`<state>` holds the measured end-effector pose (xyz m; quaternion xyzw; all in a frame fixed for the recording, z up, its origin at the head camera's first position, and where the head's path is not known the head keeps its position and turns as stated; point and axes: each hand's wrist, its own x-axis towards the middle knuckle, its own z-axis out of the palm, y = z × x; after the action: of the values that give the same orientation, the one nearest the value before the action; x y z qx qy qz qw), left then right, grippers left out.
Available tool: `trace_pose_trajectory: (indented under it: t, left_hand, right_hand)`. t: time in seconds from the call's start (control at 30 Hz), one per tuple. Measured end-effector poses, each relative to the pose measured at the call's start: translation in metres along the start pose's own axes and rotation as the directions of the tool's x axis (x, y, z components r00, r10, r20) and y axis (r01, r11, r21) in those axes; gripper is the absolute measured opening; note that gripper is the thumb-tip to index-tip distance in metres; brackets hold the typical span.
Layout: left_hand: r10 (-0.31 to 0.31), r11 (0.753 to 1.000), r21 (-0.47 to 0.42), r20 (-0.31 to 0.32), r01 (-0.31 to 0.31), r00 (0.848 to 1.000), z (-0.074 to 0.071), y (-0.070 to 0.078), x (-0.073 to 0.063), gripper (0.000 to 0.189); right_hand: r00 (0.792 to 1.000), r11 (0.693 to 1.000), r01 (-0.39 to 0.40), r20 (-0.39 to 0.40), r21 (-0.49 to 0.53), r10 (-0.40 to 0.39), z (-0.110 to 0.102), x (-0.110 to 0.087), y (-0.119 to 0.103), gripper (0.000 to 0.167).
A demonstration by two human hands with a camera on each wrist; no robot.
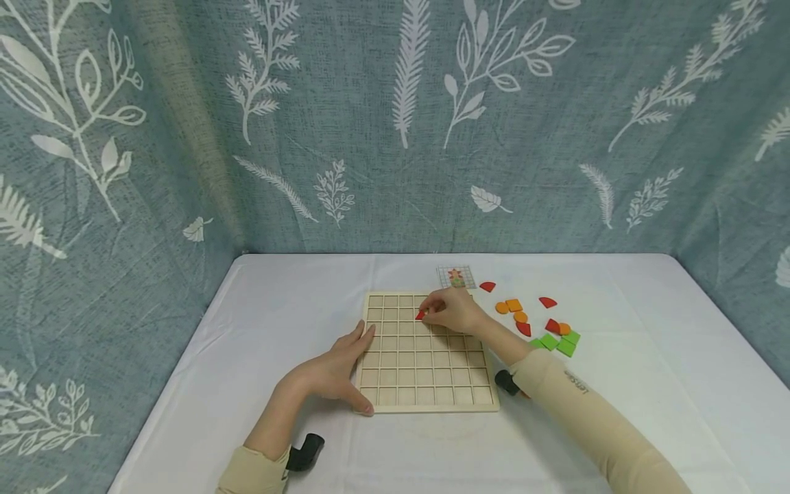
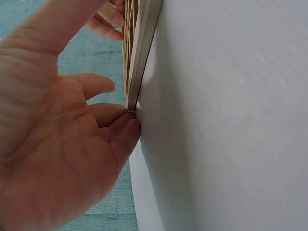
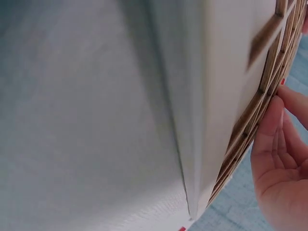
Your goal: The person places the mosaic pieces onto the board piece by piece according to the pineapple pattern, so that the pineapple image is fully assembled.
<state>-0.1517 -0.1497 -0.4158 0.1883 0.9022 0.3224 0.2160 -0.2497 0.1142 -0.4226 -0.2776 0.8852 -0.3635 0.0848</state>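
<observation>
A wooden grid board [image 1: 426, 409] of square compartments lies flat on the table. My right hand [image 1: 455, 312] is over its upper part, pinching a small red wedge-shaped piece [image 1: 420, 315] between thumb and fingertips. The piece is at one of the upper compartments; whether it touches the bottom I cannot tell. In the right wrist view only a sliver of red shows by the fingertips. My left hand [image 1: 333, 370] rests against the board's left side, fingers spread, the thumb at the near left corner. The left wrist view shows its fingertips touching the frame [image 2: 139, 62].
A small picture card [image 1: 444, 278] lies behind the board. Right of it are scattered loose pieces: red wedges [image 1: 547, 302], orange circles [image 1: 502, 308], an orange square [image 1: 514, 305] and green squares [image 1: 566, 347]. A patterned curtain [image 1: 395, 171] hangs behind the white-covered table [image 1: 296, 295].
</observation>
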Motion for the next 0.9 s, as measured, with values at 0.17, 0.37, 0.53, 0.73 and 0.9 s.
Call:
trace_pose_trajectory:
  t: [0.17, 0.37, 0.53, 0.73, 0.9]
  left_hand:
    - [-0.003, 1.000, 0.003, 0.006, 0.003, 1.000, 0.000, 0.000, -0.001, 0.132]
    - [-0.003, 1.000, 0.015, 0.012, 0.003, 1.000, -0.001, 0.001, -0.003, 0.131]
    - [-0.009, 1.000, 0.021, 0.014, 0.009, 1.000, -0.001, 0.003, -0.003, 0.131]
    - [-0.030, 0.999, 0.023, 0.010, 0.029, 1.000, -0.001, 0.001, -0.001, 0.133]
    - [-0.029, 0.999, 0.022, 0.009, 0.029, 1.000, 0.000, 0.001, 0.001, 0.133]
  right_hand:
    - [1.000, 1.000, -0.021, 0.001, 0.014, 0.021, 0.001, -0.001, 0.001, 0.015]
    - [0.999, 0.999, -0.039, -0.003, 0.009, 0.039, -0.002, -0.004, 0.000, 0.016]
    - [0.994, 0.992, -0.108, 0.026, 0.063, 0.107, -0.006, -0.007, 0.002, 0.021]
    - [0.990, 0.988, -0.134, -0.024, 0.082, 0.136, -0.021, -0.017, 0.009, 0.025]
    - [0.976, 0.980, -0.192, -0.093, 0.045, 0.196, -0.043, -0.035, 0.025, 0.026]
